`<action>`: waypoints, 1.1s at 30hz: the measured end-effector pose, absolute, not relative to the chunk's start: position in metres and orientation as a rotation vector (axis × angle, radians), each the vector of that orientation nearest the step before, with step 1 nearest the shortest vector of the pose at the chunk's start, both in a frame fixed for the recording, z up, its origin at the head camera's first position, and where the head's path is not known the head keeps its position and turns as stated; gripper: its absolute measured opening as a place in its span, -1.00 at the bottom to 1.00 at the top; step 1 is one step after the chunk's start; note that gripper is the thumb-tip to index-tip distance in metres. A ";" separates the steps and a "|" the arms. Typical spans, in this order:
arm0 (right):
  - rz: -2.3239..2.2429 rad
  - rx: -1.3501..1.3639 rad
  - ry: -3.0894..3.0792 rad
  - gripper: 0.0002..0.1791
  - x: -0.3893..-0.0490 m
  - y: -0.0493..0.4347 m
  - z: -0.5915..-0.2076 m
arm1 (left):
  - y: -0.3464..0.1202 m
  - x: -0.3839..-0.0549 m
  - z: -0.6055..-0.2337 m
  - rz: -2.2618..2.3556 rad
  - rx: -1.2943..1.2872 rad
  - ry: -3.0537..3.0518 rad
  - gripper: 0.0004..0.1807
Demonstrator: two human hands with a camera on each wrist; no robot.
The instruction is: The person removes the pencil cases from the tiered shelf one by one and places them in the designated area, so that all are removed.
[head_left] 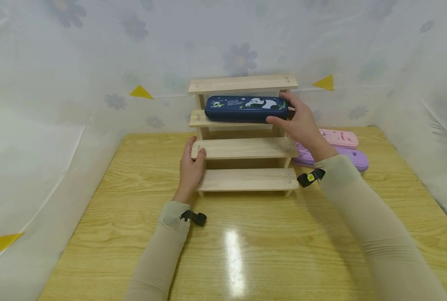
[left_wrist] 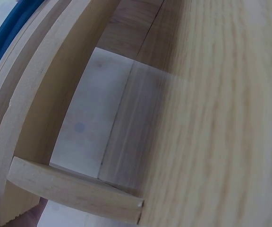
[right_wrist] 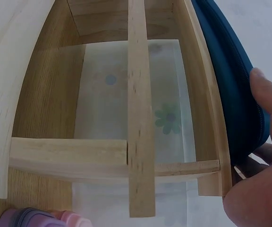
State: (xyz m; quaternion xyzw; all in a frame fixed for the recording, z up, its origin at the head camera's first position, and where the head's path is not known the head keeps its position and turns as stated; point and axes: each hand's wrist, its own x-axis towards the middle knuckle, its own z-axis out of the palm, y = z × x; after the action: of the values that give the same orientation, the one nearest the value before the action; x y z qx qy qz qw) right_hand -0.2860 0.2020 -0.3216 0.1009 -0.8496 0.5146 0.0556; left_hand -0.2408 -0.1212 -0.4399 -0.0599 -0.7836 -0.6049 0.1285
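Observation:
A dark blue zipped pencil case (head_left: 246,109) with a panda printed on it lies along the second tier from the top of a stepped wooden shelf (head_left: 246,179). My right hand (head_left: 300,121) grips the case's right end, thumb at the front and fingers behind. In the right wrist view, the zipped side of the pencil case (right_wrist: 230,85) shows beside the right hand (right_wrist: 268,175). Lower down, my left hand (head_left: 193,167) holds the left end of the third tier, its thumb over the top board. The left wrist view shows shelf boards (left_wrist: 211,118), without the hand.
Right of the shelf, a pink case (head_left: 345,139) and a purple case (head_left: 353,159) lie on the wooden table (head_left: 246,251), partly behind my right arm. Behind stands a white flowered sheet (head_left: 163,50) with yellow triangles (head_left: 141,92).

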 end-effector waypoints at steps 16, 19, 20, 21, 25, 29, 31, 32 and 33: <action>1.540 0.275 -2.536 -0.19 -0.278 0.209 -0.323 | -0.120 -0.241 -0.441 -1.758 -0.159 -2.286 -0.42; 1.581 0.303 -2.499 -0.20 -0.275 0.212 -0.323 | -0.120 -0.241 -0.441 -1.758 -0.159 -2.287 -0.42; 1.590 0.309 -2.491 -0.20 -0.273 0.213 -0.323 | -0.120 -0.241 -0.440 -1.758 -0.158 -2.289 -0.42; 1.603 0.316 -2.482 -0.20 -0.272 0.214 -0.323 | -0.120 -0.241 -0.440 -1.758 -0.158 -2.291 -0.41; 1.654 0.323 -2.461 -0.20 -0.267 0.217 -0.322 | -0.120 -0.241 -0.440 -1.752 -0.155 -2.299 -0.41; 1.692 0.306 -2.448 -0.20 -0.263 0.220 -0.322 | -0.120 -0.242 -0.440 -1.754 -0.161 -2.299 -0.41; 1.698 0.300 -2.443 -0.21 -0.261 0.222 -0.323 | -0.120 -0.242 -0.439 -1.756 -0.162 -2.298 -0.41; 1.697 0.295 -2.441 -0.22 -0.260 0.223 -0.323 | -0.120 -0.242 -0.440 -1.757 -0.161 -2.297 -0.41; 1.697 0.291 -2.439 -0.22 -0.259 0.224 -0.323 | -0.120 -0.242 -0.439 -1.756 -0.163 -2.298 -0.40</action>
State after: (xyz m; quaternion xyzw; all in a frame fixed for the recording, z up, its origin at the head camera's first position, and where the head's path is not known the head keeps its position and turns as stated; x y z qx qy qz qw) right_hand -0.2590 0.2239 -0.3225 0.0972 -0.8144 0.5667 0.0779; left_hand -0.2420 -0.1203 -0.4395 -0.0559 -0.7874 -0.6016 0.1223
